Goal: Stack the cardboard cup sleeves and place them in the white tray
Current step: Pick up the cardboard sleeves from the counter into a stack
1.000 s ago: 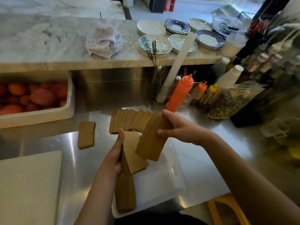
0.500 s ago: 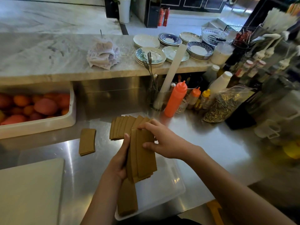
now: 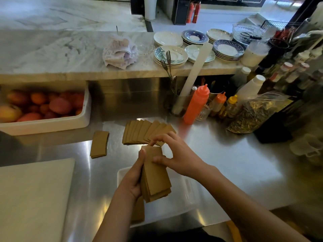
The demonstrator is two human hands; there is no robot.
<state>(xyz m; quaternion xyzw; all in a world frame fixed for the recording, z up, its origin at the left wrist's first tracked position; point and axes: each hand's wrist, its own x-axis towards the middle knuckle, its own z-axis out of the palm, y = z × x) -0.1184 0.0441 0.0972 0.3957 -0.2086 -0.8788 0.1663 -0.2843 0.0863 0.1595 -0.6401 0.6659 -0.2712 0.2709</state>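
My left hand (image 3: 133, 179) grips a stack of brown cardboard cup sleeves (image 3: 155, 175) from its left side, held above the white tray (image 3: 189, 191). My right hand (image 3: 176, 152) pinches the stack's top and right edge with fingertips and thumb. Another sleeve stack (image 3: 139, 211) lies in the tray under my left wrist. A fanned row of sleeves (image 3: 139, 131) lies on the steel counter just beyond my hands. A small separate pile of sleeves (image 3: 99, 144) lies further left.
A white cutting board (image 3: 33, 198) fills the near left. A white tub of fruit (image 3: 45, 109) stands at the back left. Squeeze bottles (image 3: 196, 103), a utensil jar and a bag of seeds (image 3: 253, 114) crowd the back right. Plates (image 3: 172, 55) sit on the marble ledge.
My right hand brought its sleeves onto the ones in my left hand, merging them into one stack. Both hands now square that stack over the tray.
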